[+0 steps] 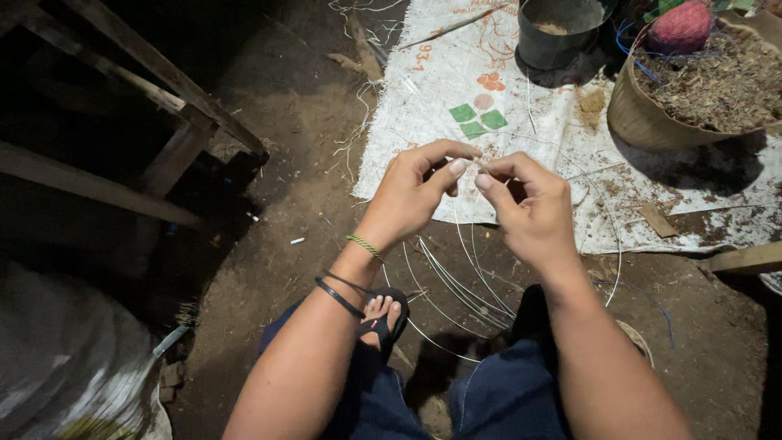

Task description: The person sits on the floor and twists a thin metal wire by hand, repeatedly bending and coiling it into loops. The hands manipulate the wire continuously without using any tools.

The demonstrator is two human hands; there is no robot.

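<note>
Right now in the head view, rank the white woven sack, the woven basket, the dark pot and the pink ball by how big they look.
1. white woven sack
2. woven basket, cut off by the frame
3. dark pot, also cut off
4. pink ball

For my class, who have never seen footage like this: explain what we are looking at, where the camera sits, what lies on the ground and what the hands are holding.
There is one picture, taken by a camera on a person's head, looking down at their own two bare hands. The left hand and right hand meet in front, fingertips pinching the ends of thin pale strands that loop down towards the knees. A sandalled foot rests on the dirt ground. Ahead lies a white woven sack, spread flat. On it stand a dark pot and a woven basket of dry plant scraps. Wooden beams cross the dark left side.
</note>
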